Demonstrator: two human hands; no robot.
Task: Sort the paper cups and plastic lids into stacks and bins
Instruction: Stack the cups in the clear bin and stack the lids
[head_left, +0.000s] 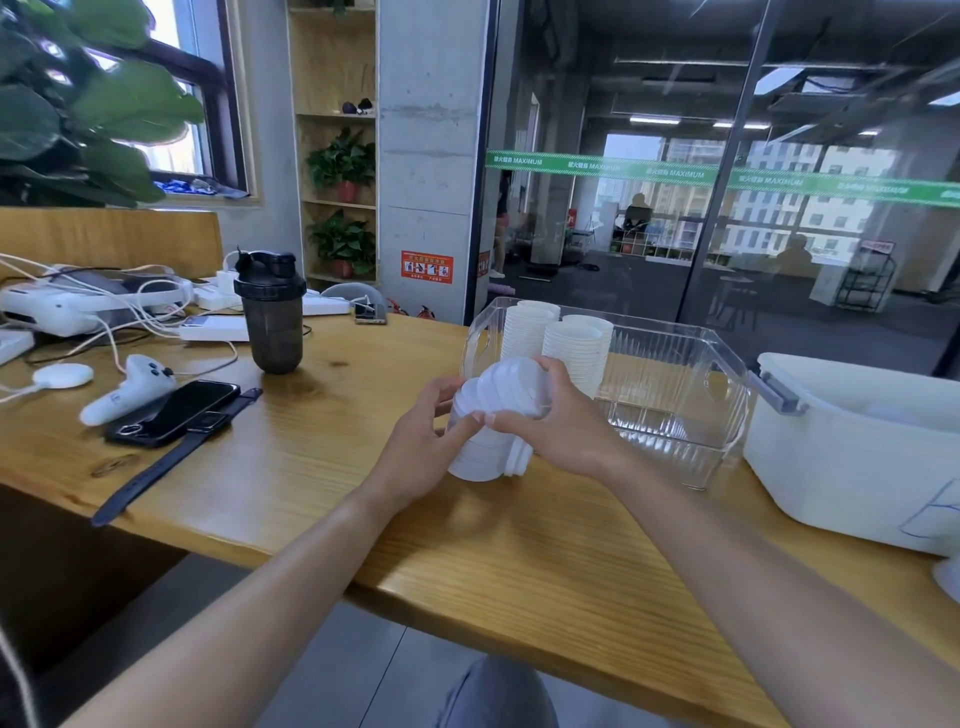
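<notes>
— Two hands on one stack, do you see? The left hand (434, 434) and the right hand (558, 421) both curl round that stack of lids (501, 415), just above the table (519, 561).

— Which way does the stack lie?

— Tilted. Its long axis runs from low near the table edge up and away toward the clear bin (670, 374). The right hand grips the upper end, thumb underneath, fingers over the top. The left pinches lower down, fingertips meeting the right thumb.

— And the bin?

— Just behind the hands, touching nothing I can make out. Stacks of paper cups (556, 343) stand upright in its left end; the right part looks bare.

— So which hand is nearer to it?

— The right, I'd say; the stack's top end already points that way. The white tub (852, 457) sits further right, beside the clear bin. Whether the lids belong in that one, I cannot tell.
</notes>
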